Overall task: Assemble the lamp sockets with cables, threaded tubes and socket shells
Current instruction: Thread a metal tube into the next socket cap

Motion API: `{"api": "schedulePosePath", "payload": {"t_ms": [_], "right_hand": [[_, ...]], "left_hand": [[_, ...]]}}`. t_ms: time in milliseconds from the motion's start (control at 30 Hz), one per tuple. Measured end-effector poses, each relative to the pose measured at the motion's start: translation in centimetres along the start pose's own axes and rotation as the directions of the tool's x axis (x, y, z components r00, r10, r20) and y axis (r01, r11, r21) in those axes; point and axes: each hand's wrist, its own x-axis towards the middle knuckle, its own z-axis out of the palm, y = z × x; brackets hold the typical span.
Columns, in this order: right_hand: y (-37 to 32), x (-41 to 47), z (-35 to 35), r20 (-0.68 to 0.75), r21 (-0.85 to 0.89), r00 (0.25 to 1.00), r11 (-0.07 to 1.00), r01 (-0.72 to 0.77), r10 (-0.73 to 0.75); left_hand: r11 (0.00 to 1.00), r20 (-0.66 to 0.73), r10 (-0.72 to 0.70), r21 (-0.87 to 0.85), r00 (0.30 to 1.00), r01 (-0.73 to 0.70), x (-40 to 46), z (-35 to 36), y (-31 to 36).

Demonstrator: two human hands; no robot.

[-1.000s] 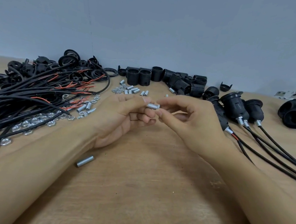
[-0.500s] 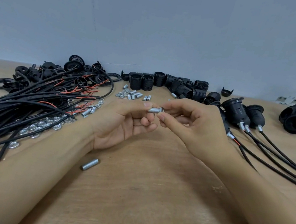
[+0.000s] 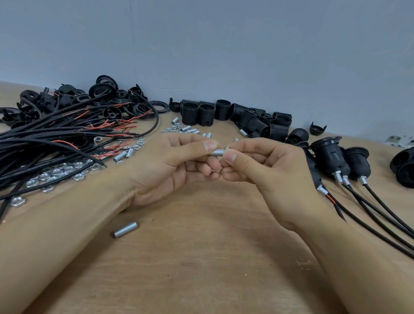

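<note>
Threaded tube (image 3: 217, 152) held level above the wooden table (image 3: 211, 276), midway between both hands, roughly at the centre of the view. Pinched at its left end between thumb and forefinger of the left hand (image 3: 173, 163); at its right end, a small nut (image 3: 227, 149), or so it seems, pinched by the right hand (image 3: 264, 172) and set against the tube's mouth. Too small to tell whether the threads have caught.

Judged as the nut-starting step. Best done with the tube kept steady and square to the nut, turned lightly at first so the thread seats without crossing; backed off and restarted if any resistance comes early. Worth keeping the pinch near the tube's end, clear of the thread to be run.

Further out: a spare tube (image 3: 125, 230) lying loose on the table by the left forearm; loose nuts (image 3: 61, 173) and black cables (image 3: 32, 139) to the left; socket shells (image 3: 232, 118) along the wall; finished sockets (image 3: 332, 157) with cables to the right.

Against half a second ago: same pinch on both sides, hands barely shifted, the view tipped slightly so the whole scene sits a little lower.
</note>
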Motion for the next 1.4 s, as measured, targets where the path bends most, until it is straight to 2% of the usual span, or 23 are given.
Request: {"api": "schedulePosePath", "payload": {"t_ms": [67,133,200,333,500,700,800,900,1167,1267,1400], "right_hand": [[0.08,-0.04,-0.09,-0.006,-0.065,0.999,0.997,0.035,-0.035],[0.16,-0.23,-0.17,0.021,-0.228,0.992,0.965,0.128,-0.127],[0.22,-0.35,-0.19,0.041,-0.314,0.982,0.931,0.187,-0.184],[0.11,-0.21,-0.11,0.006,-0.225,0.992,0.966,0.126,-0.128],[0.28,0.02,-0.20,-0.018,-0.132,0.999,0.990,0.044,-0.047],[0.51,0.23,-0.53,-0.009,-0.140,1.000,0.990,-0.021,0.020],[0.66,0.30,-0.65,0.013,-0.163,1.000,0.987,0.002,0.000],[0.45,0.21,-0.64,0.025,-0.160,0.995,0.982,0.101,-0.098],[0.60,-0.20,-0.43,0.059,-0.368,0.951,0.879,0.304,-0.304],[0.63,-0.17,-0.35,0.078,-0.471,0.931,0.810,0.349,-0.356],[0.59,0.01,-0.32,-0.038,-0.321,0.955,0.909,0.266,-0.293]], "left_hand": [[1.000,-0.001,-0.012,-0.014,1.000,0.012,0.00,-0.07,-0.02],[0.998,0.014,-0.060,-0.034,0.998,0.060,-0.02,-0.24,-0.02],[0.994,0.038,-0.097,-0.054,0.995,0.099,-0.03,-0.35,-0.02],[0.995,0.015,-0.063,-0.072,0.998,0.064,0.07,-0.15,-0.06],[0.998,-0.014,0.064,-0.013,0.998,-0.064,-0.04,0.16,-0.27],[0.986,-0.033,0.135,0.099,0.990,-0.132,-0.22,0.15,-0.51],[0.979,-0.036,0.144,0.150,0.989,-0.137,-0.22,0.18,-0.60],[0.992,0.005,0.090,0.092,0.996,-0.090,-0.30,0.16,-0.33],[0.982,0.058,-0.139,-0.118,0.989,0.145,-0.40,0.07,0.33],[0.994,0.040,-0.068,-0.078,0.997,0.071,-0.32,0.20,0.15],[0.993,-0.001,0.114,0.014,0.993,-0.114,-0.16,0.54,-0.38]]}}
